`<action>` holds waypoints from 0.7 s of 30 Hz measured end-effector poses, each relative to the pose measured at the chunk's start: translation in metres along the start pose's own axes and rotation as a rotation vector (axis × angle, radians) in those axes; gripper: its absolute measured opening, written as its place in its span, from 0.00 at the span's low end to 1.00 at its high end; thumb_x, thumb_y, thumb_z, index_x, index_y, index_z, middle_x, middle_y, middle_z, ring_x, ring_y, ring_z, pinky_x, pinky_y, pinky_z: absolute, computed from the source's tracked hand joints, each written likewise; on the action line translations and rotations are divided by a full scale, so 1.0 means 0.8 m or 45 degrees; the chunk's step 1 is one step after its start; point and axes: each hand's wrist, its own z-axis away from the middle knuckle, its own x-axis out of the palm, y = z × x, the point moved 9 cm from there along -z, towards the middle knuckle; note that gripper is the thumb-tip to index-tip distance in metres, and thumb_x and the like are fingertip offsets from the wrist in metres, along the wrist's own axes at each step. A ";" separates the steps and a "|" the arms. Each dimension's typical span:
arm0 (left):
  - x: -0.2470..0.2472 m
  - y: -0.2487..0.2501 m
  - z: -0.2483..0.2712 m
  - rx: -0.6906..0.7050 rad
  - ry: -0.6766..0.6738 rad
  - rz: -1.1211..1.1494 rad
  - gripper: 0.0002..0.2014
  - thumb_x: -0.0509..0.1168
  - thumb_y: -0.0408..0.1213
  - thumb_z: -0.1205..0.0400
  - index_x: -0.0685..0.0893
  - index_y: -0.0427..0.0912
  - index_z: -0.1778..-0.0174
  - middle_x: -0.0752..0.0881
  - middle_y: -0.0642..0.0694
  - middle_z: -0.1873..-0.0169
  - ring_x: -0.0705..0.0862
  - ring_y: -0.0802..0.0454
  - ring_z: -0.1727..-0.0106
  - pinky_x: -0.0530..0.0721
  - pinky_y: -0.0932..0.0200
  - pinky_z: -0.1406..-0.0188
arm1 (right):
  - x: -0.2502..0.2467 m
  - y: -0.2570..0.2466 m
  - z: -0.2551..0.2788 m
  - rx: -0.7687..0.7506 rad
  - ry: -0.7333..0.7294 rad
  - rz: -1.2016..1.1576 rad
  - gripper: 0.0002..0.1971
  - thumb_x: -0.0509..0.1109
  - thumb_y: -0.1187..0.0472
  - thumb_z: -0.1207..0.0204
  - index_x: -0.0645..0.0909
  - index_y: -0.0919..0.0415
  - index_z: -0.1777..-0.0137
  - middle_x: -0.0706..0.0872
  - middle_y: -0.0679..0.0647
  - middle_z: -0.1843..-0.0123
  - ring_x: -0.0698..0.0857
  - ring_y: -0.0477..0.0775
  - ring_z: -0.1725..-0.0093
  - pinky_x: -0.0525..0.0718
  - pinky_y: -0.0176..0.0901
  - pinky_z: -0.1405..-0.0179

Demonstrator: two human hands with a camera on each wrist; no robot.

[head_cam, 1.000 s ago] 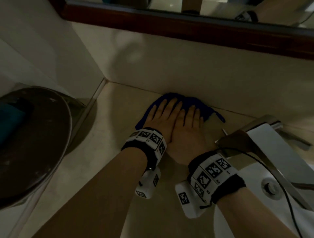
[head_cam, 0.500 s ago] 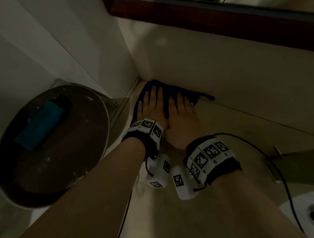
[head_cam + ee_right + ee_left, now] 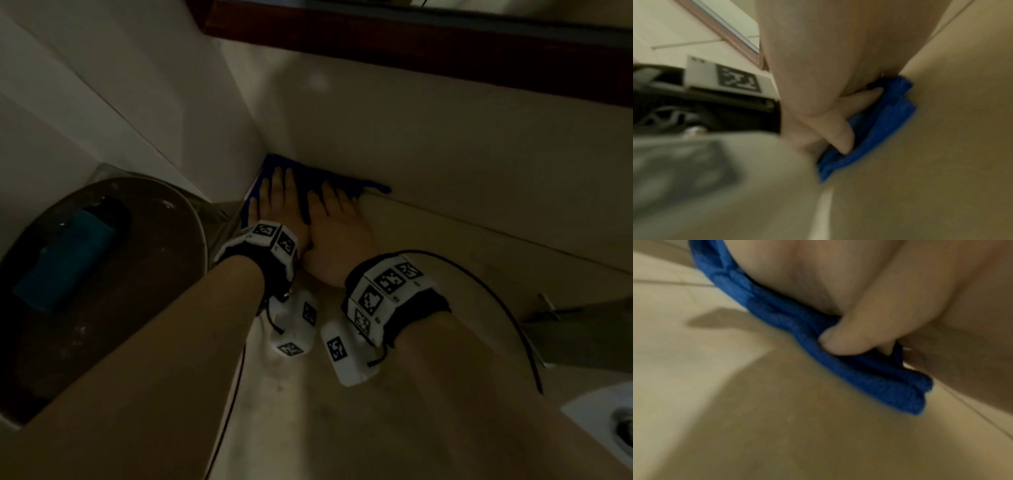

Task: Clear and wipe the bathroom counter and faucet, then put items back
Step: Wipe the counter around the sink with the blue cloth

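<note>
I see my left hand [image 3: 279, 205] and right hand [image 3: 337, 233] side by side, fingers straight, pressing flat on the blue cloth [image 3: 308, 178], which is pushed into the counter's [image 3: 445, 260] back left corner, against the wall.

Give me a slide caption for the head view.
Both hands press a blue cloth into the counter's corner.

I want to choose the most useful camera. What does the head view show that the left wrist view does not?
Only the head view shows both hands, left hand and right hand, flat side by side, the back corner of the counter, and a dark round basin. Only the left wrist view shows the cloth's folded layers. Both show the blue cloth under the left hand.
</note>
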 end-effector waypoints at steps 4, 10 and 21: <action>0.003 -0.002 0.015 -0.024 -0.035 0.022 0.33 0.47 0.49 0.13 0.35 0.47 0.17 0.36 0.50 0.17 0.38 0.49 0.16 0.40 0.47 0.18 | 0.002 0.000 0.004 -0.033 -0.031 0.006 0.48 0.68 0.45 0.25 0.41 0.59 0.15 0.41 0.62 0.15 0.44 0.61 0.16 0.42 0.55 0.17; 0.009 -0.011 0.054 -0.070 -0.044 -0.038 0.36 0.50 0.49 0.14 0.33 0.47 0.17 0.34 0.49 0.17 0.36 0.48 0.16 0.41 0.48 0.18 | 0.018 -0.011 0.031 -0.059 -0.064 0.019 0.50 0.69 0.43 0.26 0.40 0.60 0.15 0.38 0.62 0.15 0.40 0.61 0.16 0.40 0.55 0.17; 0.025 -0.041 0.123 -0.151 -0.083 -0.010 0.40 0.53 0.46 0.16 0.30 0.48 0.18 0.31 0.49 0.18 0.35 0.49 0.17 0.40 0.48 0.18 | 0.050 -0.038 0.085 -0.106 -0.073 0.055 0.51 0.68 0.41 0.27 0.40 0.59 0.15 0.37 0.61 0.15 0.38 0.61 0.16 0.40 0.55 0.17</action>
